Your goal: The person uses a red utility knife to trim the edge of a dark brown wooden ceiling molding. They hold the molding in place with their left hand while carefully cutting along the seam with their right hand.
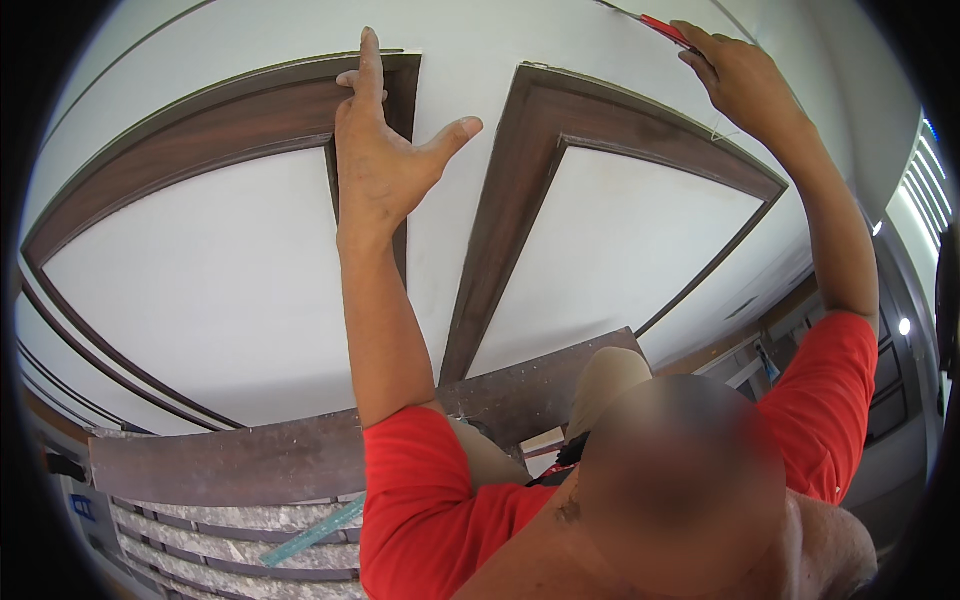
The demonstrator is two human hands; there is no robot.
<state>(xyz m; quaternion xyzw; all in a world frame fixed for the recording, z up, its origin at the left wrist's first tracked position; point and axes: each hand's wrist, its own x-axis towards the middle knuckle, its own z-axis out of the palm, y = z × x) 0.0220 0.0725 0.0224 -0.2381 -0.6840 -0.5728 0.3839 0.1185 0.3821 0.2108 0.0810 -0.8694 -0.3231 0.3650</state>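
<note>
A smooth white wall (450,220) fills the upper view. Below it runs a long dark-brown wooden plank (230,465), above pale mottled slats (230,550). At right, a bright slatted window (928,180) and small round white light (905,326) shine.

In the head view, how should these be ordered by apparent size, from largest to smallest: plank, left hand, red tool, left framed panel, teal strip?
1. Left framed panel
2. Plank
3. Left hand
4. Red tool and teal strip: too alike to rank, both partly hidden.
</note>
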